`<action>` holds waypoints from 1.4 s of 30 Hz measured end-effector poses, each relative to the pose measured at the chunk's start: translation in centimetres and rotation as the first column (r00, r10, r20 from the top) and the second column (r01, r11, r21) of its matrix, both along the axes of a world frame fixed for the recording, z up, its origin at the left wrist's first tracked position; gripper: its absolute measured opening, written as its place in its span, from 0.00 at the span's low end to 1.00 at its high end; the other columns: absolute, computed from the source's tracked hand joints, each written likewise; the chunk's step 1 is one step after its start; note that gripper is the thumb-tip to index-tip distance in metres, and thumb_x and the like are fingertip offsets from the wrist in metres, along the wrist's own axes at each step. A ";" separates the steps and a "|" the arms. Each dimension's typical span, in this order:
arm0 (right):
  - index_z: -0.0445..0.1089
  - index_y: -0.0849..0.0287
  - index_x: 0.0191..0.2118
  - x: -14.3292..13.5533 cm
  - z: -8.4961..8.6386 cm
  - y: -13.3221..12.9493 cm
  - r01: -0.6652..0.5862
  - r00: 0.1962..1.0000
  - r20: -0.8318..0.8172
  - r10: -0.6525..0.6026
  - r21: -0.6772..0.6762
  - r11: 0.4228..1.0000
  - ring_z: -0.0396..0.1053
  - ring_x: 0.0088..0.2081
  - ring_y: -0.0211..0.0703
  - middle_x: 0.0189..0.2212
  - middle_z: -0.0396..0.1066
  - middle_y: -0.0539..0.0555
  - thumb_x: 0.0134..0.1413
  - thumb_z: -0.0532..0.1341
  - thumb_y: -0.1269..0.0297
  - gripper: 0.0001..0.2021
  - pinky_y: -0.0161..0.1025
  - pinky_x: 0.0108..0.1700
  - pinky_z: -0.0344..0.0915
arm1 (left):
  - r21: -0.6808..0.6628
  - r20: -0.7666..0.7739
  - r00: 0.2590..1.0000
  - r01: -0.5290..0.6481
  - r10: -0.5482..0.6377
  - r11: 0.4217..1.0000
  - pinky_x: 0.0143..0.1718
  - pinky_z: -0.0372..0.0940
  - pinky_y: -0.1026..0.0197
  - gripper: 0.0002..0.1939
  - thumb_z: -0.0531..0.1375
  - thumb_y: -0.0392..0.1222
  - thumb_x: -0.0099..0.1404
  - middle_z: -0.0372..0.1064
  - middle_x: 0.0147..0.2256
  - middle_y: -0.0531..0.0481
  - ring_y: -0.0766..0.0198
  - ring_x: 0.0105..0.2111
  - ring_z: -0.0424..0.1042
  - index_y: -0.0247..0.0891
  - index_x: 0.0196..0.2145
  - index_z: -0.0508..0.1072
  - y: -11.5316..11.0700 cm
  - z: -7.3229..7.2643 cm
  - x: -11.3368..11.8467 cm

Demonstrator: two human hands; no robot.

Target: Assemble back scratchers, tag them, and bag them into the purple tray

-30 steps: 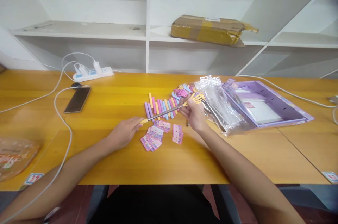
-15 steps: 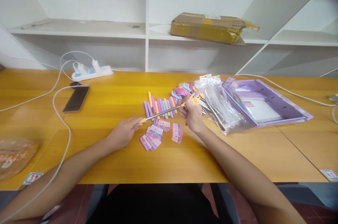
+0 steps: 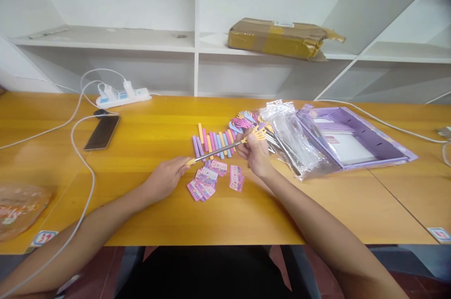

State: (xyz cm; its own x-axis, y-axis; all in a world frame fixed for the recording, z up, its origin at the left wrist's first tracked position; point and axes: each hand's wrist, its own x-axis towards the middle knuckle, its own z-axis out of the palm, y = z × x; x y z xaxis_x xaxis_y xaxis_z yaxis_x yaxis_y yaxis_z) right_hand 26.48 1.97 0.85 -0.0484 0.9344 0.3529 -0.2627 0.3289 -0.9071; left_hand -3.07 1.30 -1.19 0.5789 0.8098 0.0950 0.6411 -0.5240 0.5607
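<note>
A back scratcher (image 3: pixel 221 149) with a metal rod and a yellow hand-shaped head slants up to the right between my hands. My left hand (image 3: pixel 166 177) is closed round its yellow handle end. Near the yellow head, my right hand (image 3: pixel 256 154) pinches the rod. Behind the rod lies a row of coloured handles (image 3: pixel 213 141) in purple, pink, yellow and blue. Small printed cards (image 3: pixel 206 177) are spread below it. Past my right hand sits a pile of hand-shaped scratcher heads (image 3: pixel 243 119) with metal rods.
Clear plastic bags (image 3: pixel 292 134) lie beside a purple open box (image 3: pixel 380 158) on the right. A phone (image 3: pixel 102 132), a power strip (image 3: pixel 123 97) and white cables are at the left. One cable crosses over my left forearm. A taped carton (image 3: pixel 278 38) rests on the shelf.
</note>
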 end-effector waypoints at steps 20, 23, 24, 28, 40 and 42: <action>0.56 0.53 0.28 -0.2 -0.6 -0.2 -0.011 1.000 0.016 0.011 -0.002 1.000 0.42 0.20 0.34 0.20 0.48 0.43 0.61 0.63 0.37 0.26 0.34 0.22 0.44 | -0.026 0.023 1.000 0.003 -0.003 1.000 0.56 0.69 0.52 0.21 0.48 0.48 0.78 0.78 0.54 0.44 0.51 0.53 0.76 0.42 0.59 0.73 -0.5 1.1 0.4; 0.55 0.53 0.28 -0.4 -0.5 -0.3 -0.024 1.000 0.008 0.024 -0.004 1.000 0.44 0.20 0.35 0.20 0.49 0.43 0.60 0.64 0.37 0.27 0.34 0.22 0.44 | -0.044 0.027 1.000 0.009 -0.008 0.999 0.55 0.69 0.53 0.21 0.48 0.49 0.79 0.78 0.53 0.44 0.52 0.52 0.76 0.42 0.59 0.73 -0.6 1.1 0.4; 0.55 0.53 0.28 -0.4 -0.5 -0.4 -0.031 0.999 0.008 0.031 -0.005 1.000 0.44 0.21 0.35 0.20 0.48 0.43 0.60 0.64 0.37 0.27 0.34 0.22 0.44 | -0.050 0.029 1.000 0.012 -0.010 0.999 0.54 0.69 0.53 0.21 0.48 0.49 0.79 0.78 0.53 0.44 0.52 0.51 0.77 0.42 0.59 0.73 -0.6 1.1 0.4; 0.56 0.52 0.29 -0.7 -0.6 -0.5 -0.056 0.998 0.011 0.056 -0.016 0.998 0.44 0.21 0.35 0.20 0.48 0.43 0.60 0.64 0.37 0.26 0.34 0.22 0.44 | -0.075 0.044 0.999 0.021 -0.018 0.997 0.51 0.69 0.55 0.20 0.48 0.49 0.79 0.78 0.51 0.45 0.53 0.49 0.77 0.42 0.56 0.74 -0.6 1.0 0.4; 0.58 0.54 0.26 -0.4 -0.2 -0.9 -0.024 0.943 0.332 -0.025 0.142 0.990 0.50 0.24 0.39 0.21 0.52 0.47 0.71 0.53 0.40 0.26 0.40 0.28 0.51 | -0.197 0.136 0.990 0.075 -0.049 0.978 0.39 0.63 0.60 0.18 0.48 0.53 0.79 0.72 0.35 0.52 0.61 0.34 0.71 0.41 0.40 0.71 -0.9 0.8 1.1; 0.63 0.55 0.27 -0.3 1.9 -1.0 0.024 0.897 0.422 -0.129 0.245 0.969 0.57 0.28 0.41 0.24 0.60 0.50 0.72 0.53 0.43 0.25 0.42 0.34 0.57 | -0.217 0.183 0.981 0.110 -0.070 0.970 0.37 0.62 0.61 0.19 0.47 0.53 0.79 0.68 0.33 0.54 0.63 0.32 0.68 0.40 0.37 0.68 -0.9 0.7 1.4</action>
